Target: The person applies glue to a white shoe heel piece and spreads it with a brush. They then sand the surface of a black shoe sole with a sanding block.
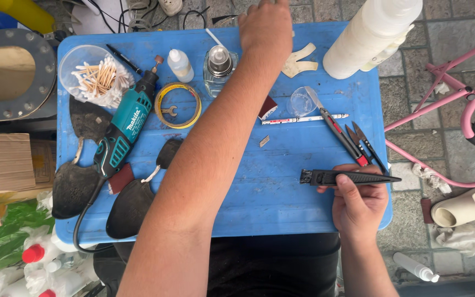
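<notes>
Outdoors on grey paving, you've got a blue counter (281,181) packed with stuff. Your right hand (358,203) is closed around a black brush (347,177), held flat over the counter's near right corner, bristles pointing left, tapered handle pointing right. Your left hand (265,27) is stretched way out to the far edge, palm down, resting just beside a glass bottle (219,69) and some cream cut-out pieces (299,61); fingers are past the top of the shot, so can't tell whether it's gripping anything.

Just beyond the brush there's a cluster of knives and blades (353,140), plus a small clear cup (302,102). Over on the left: a teal rotary tool (127,129), a yellow tape ring (178,104), a tub of cotton swabs (95,77) and a few dark shoe soles (130,206). Big white bottle (369,36) sits at the far right corner.
</notes>
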